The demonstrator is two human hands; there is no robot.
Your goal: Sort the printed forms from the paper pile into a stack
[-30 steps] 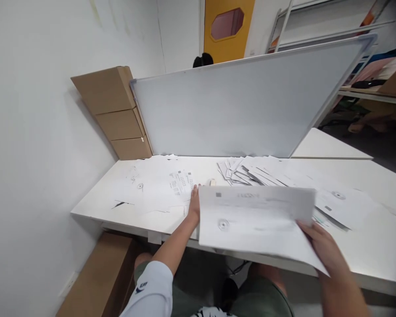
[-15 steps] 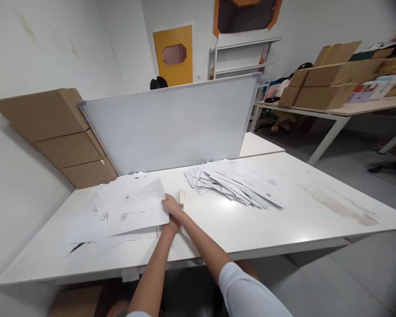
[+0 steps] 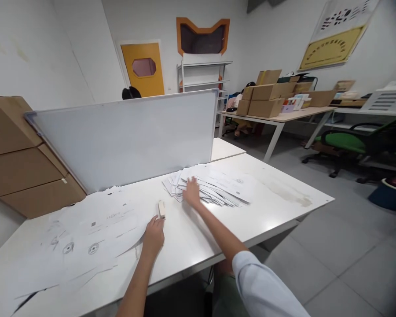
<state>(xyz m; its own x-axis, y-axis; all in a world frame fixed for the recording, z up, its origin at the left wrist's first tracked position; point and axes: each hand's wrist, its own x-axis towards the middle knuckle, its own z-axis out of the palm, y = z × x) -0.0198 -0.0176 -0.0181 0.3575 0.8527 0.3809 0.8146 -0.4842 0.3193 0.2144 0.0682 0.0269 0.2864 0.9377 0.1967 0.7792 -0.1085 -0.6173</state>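
Note:
My left hand point(image 3: 153, 234) lies flat on the white table point(image 3: 277, 207), fingers forward, at the right edge of a loose spread of printed sheets point(image 3: 86, 237). Its fingertips are just short of a small white stapler-like object point(image 3: 161, 209). My right hand point(image 3: 192, 193) reaches further out, fingers spread and slightly blurred, resting on the near left part of a fanned stack of printed papers point(image 3: 224, 185). Neither hand holds anything.
A whiteboard point(image 3: 128, 136) leans upright along the table's far side. Brown cardboard boxes point(image 3: 16, 167) are stacked at the left against the wall. Behind, another table carries boxes point(image 3: 267, 101); green chairs point(image 3: 346, 143) stand at the right on the grey floor.
The sheet I held in both hands now lies on the left spread. My right hand has moved right onto the fanned stack. The view has swung to the right.

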